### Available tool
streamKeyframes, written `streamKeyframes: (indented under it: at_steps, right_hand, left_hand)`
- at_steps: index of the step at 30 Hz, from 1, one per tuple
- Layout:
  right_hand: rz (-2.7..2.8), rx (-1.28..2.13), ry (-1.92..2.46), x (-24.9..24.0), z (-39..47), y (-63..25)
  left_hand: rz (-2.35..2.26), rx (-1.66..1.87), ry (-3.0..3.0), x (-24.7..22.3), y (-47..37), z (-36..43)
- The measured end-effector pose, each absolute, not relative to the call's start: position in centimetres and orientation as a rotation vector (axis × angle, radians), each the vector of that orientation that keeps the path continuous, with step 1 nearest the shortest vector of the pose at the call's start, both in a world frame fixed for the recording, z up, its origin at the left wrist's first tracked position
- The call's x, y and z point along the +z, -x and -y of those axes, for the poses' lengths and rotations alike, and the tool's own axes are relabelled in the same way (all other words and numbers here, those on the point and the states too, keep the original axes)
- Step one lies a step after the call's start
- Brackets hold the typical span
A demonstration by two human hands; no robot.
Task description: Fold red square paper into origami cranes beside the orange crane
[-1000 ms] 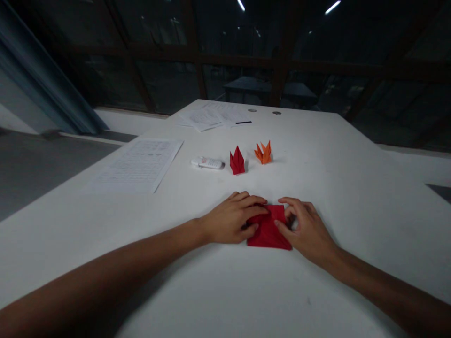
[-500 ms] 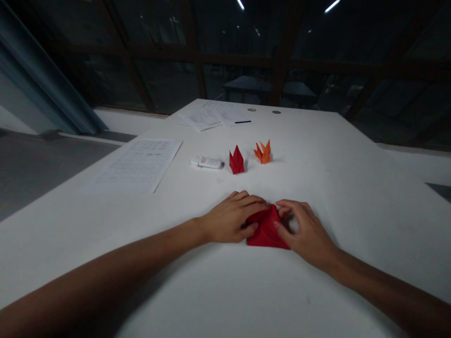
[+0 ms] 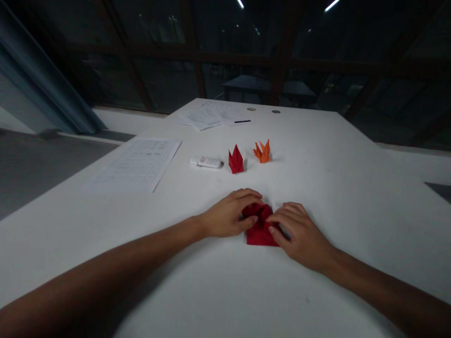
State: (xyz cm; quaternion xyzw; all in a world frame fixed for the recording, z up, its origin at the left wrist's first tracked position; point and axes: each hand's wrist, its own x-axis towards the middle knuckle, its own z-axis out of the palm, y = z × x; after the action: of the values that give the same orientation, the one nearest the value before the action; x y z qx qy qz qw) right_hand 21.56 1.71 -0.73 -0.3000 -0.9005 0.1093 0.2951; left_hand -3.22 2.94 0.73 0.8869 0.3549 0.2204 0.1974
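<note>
A folded red paper lies on the white table between my hands. My left hand grips its left side, with the thumb on top and the fingers over the upper left edge. On the right side, my right hand has its thumb and fingers curled around a part of the paper, pinching it. The middle of the paper is raised and creased. Beyond the hands stand a small red folded paper figure and an orange one.
A white pen-like device lies left of the red figure. Printed sheets are at the left, and more papers with a black strip lie at the back. Two small round discs sit near the far edge.
My right hand has moved left over the paper, its fingers closing in. The paper's right part has been lifted and folded inward. My left hand has shifted slightly.
</note>
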Motion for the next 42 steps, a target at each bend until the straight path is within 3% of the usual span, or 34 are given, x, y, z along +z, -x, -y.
streamKeyframes:
  at_steps: [25, 42]
  right_hand:
    - [2.522, 0.013, 0.621, -0.7, -0.5, -21.5]
    - [2.333, 0.27, 0.871, -1.5, -1.0, -21.6]
  left_hand:
    - [-0.719, 0.383, -2.597, 2.5, 4.4, -2.9]
    - [-0.904, 0.559, -2.514, 1.1, 3.1, -2.9]
